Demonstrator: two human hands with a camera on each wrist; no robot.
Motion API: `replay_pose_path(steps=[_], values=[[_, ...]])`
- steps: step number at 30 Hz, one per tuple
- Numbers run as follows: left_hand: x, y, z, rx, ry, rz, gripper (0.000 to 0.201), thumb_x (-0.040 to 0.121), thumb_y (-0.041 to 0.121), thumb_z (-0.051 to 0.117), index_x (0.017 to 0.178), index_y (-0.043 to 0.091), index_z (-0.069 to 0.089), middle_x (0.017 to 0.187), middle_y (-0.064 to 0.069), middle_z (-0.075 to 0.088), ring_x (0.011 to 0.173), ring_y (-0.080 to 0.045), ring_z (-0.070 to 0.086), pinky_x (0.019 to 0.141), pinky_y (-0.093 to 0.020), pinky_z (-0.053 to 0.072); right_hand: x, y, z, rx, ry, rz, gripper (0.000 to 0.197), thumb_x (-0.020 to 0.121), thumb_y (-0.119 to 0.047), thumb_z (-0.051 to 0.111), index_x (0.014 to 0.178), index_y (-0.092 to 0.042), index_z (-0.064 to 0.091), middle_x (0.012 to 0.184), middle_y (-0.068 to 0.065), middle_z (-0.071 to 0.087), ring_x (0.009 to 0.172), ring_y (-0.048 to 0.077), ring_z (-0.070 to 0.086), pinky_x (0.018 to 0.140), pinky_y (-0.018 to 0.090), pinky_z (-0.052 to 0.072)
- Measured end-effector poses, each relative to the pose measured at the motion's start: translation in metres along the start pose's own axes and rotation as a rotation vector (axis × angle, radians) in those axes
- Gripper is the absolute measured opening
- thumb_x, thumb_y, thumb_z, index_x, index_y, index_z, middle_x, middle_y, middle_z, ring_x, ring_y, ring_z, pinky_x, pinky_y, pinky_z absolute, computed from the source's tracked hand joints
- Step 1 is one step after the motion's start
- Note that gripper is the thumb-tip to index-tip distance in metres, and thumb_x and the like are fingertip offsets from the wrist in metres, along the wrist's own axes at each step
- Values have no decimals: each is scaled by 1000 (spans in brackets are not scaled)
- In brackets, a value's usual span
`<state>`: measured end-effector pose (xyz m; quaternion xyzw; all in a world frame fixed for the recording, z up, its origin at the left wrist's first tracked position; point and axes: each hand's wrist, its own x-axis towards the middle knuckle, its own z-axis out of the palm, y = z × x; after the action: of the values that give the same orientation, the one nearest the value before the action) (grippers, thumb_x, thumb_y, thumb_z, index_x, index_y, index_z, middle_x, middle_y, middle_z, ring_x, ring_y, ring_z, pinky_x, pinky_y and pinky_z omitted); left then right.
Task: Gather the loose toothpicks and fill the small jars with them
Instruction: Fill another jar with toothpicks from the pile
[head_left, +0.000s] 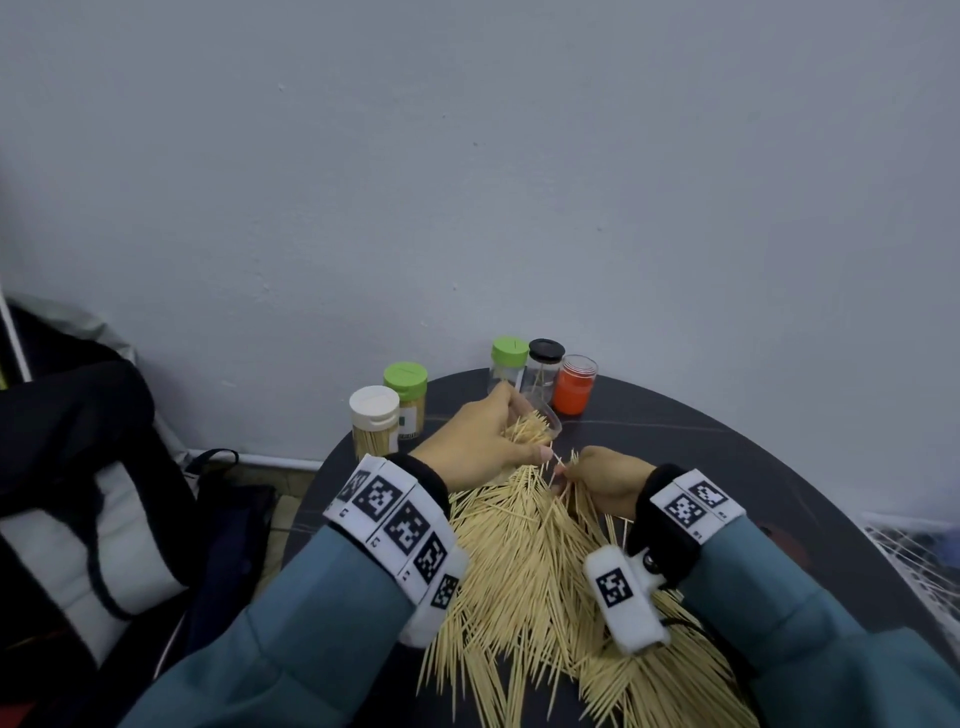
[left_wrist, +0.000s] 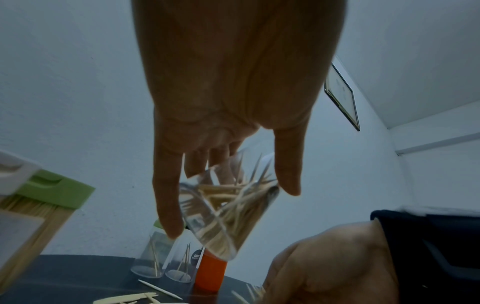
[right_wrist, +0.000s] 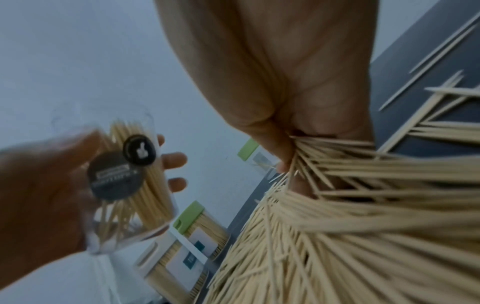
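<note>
Head view shows the left hand (head_left: 475, 441) wrapped around a small clear plastic jar (head_left: 537, 423) partly filled with toothpicks, tilted so its open mouth faces right and a little toward the near edge, at the right hand (head_left: 597, 480). That right hand has its fingers curled in, pinching a small bunch of pale wooden toothpicks (right_wrist: 324, 164) at the far end of the big loose heap of toothpicks (head_left: 524, 571), which spreads from between the hands to the near edge of the dark round tabletop (head_left: 727, 441). The pinched sticks point roughly toward the jar mouth, just left and slightly farther, so the right hand is the one to feed them in, long axis lined up with the jar. On the far left stand a white-lidded jar (head_left: 375, 421) and a green-lidded jar (head_left: 406, 397), both packed full. Against the wall are a nearly empty green-lidded jar (head_left: 509, 364), a black-lidded jar (head_left: 545, 369) and an orange jar (head_left: 574, 384).
</note>
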<state>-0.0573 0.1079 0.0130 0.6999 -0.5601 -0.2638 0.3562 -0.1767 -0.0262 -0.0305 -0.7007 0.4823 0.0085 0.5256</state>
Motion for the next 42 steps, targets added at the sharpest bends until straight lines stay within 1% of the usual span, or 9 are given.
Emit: replay_pose_path(steps=[1,5,10,15,19,23,31,37,42], values=[[0,0,0,3,-1,1,40,85,34,67,114,21,42,121,-1,54,98,-13,52,69,-20,40,-2,2,0,119,5,-1,13,100,-11,39,89,-10,44,52,2,63,45,11,58,55,31,50],[1,0,1,17,-3,-1,40,85,35,67,113,22,41,124,-2,53,102,-13,53,75,-22,41,-7,9,-1,522,-21,-38,10,101,-6,32,96,-6,41,62,7,48,49,15,51,48,29,47],[1,1,4,25,-12,8,38,85,34,67,110,21,42,115,2,54,93,-10,53,71,-22,41,-16,10,-3,868,-3,-122,22,101,-3,25,85,-7,40,64,6,36,58,15,39,61,30,42],[2,3,10,13,-33,1,37,85,32,67,111,20,43,107,4,56,87,-8,54,74,-23,42,-16,12,-10,976,62,-209,24,102,-7,23,84,-10,39,62,0,31,48,8,29,39,17,33],[2,3,14,50,-66,-2,36,85,34,67,108,22,42,108,4,53,85,-5,50,65,-18,38,-30,-4,-19,1066,130,-416,26,102,-8,24,82,-11,40,61,-2,30,45,6,29,40,15,29],[2,2,18,76,-94,-27,38,84,36,68,108,23,42,111,4,51,99,-13,51,80,-27,43,-51,-30,-27,1159,152,-632,27,103,-10,24,82,-10,42,60,-2,31,43,4,32,40,15,30],[4,4,23,-33,-120,22,43,81,31,71,113,17,46,106,-1,59,88,-11,54,80,-30,48,-54,-41,4,1059,166,-711,26,103,-10,24,85,-10,43,55,-4,36,44,3,33,43,14,29],[6,2,23,-116,-92,47,45,83,27,70,119,14,46,98,8,57,84,-6,54,79,-25,45,-54,-27,16,874,180,-761,22,102,-15,29,96,-11,51,64,-2,57,57,6,59,59,17,51],[7,4,23,-237,-59,92,49,85,23,69,125,30,42,119,-4,59,108,-22,59,98,-40,46,-59,-21,19,749,133,-830,19,101,-11,30,96,-11,48,81,-2,70,81,8,67,77,24,54]])
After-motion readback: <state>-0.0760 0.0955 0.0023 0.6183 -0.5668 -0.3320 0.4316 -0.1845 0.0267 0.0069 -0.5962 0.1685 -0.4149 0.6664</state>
